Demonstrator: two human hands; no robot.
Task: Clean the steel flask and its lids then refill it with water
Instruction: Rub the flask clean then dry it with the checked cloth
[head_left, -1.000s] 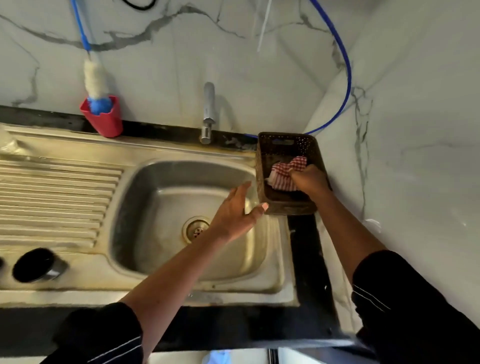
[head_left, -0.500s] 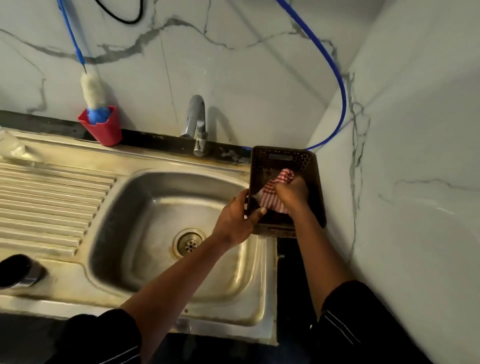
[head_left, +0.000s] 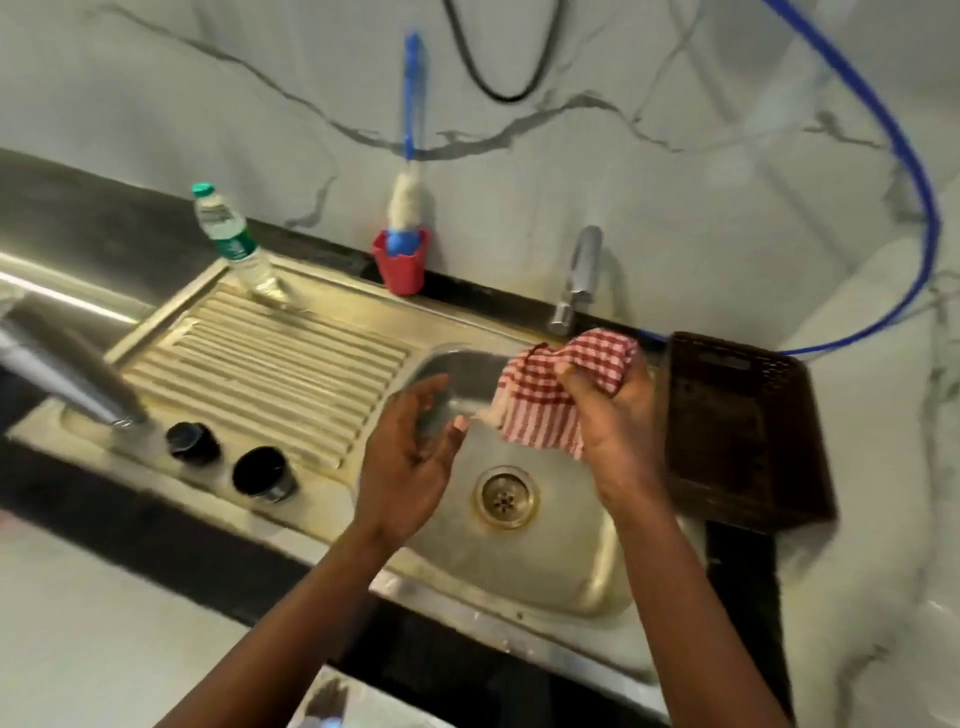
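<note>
Hands over sink basin, apart, not touching. Left hand: fingers loosely straight and spread, palm turned toward the right, nothing in it. Right hand: fingers curled round a bunched red-and-white checked cloth, held above the drain.

Front edge of drainboard: dark lid and cup lid side by side. Steel flask just left of them, tilted, blurred, far end cut by the frame edge.

Right of basin: brown perforated basket on black counter.

Back wall: tap; red cup holding bottle brush; green-capped plastic bottle at drainboard's far corner. Blue hose curves along marble wall.
</note>
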